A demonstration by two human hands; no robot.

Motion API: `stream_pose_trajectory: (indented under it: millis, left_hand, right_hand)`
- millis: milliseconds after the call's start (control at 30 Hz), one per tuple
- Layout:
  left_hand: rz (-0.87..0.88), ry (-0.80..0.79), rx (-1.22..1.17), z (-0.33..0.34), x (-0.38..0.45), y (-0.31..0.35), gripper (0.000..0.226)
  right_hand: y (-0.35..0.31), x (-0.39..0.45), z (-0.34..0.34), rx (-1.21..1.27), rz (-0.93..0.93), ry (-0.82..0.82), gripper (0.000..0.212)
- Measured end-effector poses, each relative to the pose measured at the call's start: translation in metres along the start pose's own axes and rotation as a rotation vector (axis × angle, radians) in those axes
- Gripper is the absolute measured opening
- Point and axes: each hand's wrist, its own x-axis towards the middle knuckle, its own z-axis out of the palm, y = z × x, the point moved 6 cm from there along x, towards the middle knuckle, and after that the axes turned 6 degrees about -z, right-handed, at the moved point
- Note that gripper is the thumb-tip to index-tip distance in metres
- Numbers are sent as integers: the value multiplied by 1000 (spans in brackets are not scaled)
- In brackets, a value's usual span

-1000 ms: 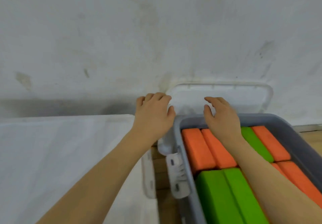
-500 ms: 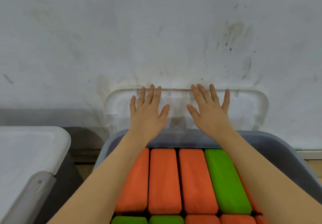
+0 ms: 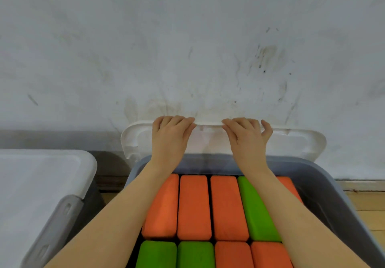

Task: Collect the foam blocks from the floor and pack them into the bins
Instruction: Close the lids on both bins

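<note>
While hands (image 3: 210, 138) grip lid (image 3: 295, 140), blocks (image 3: 193, 207) point wallward.

Two hands (image 3: 169, 140), two bins: one open grey bin (image 3: 325, 186), one closed bin (image 3: 37, 184) at left. One white lid (image 3: 295, 140) stands against the wall. Nine blocks show in the open bin: six orange blocks (image 3: 193, 207), three green blocks (image 3: 257, 209)

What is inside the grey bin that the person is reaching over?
The grey bin holds foam blocks packed side by side: a far row of orange blocks with one green block, and a nearer row of green and orange. The forearms cover part; anything beneath is hidden.
</note>
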Motion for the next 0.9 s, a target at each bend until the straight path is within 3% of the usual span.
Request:
stream_pose_trajectory:
  millis: [233,500,900]
  left_hand:
    - [165,297,16,-88,35,41,20]
    - [157,323,-44,-140,-10,53,21]
    - [311,37,5,-167,-115,46,31]
  right_hand:
    - [-24,30,-78,-50,-1,253,23]
    - [-59,2,-138,-185,-108,303,12]
    - [-104,-111,-174,-190,-41,-43,31]
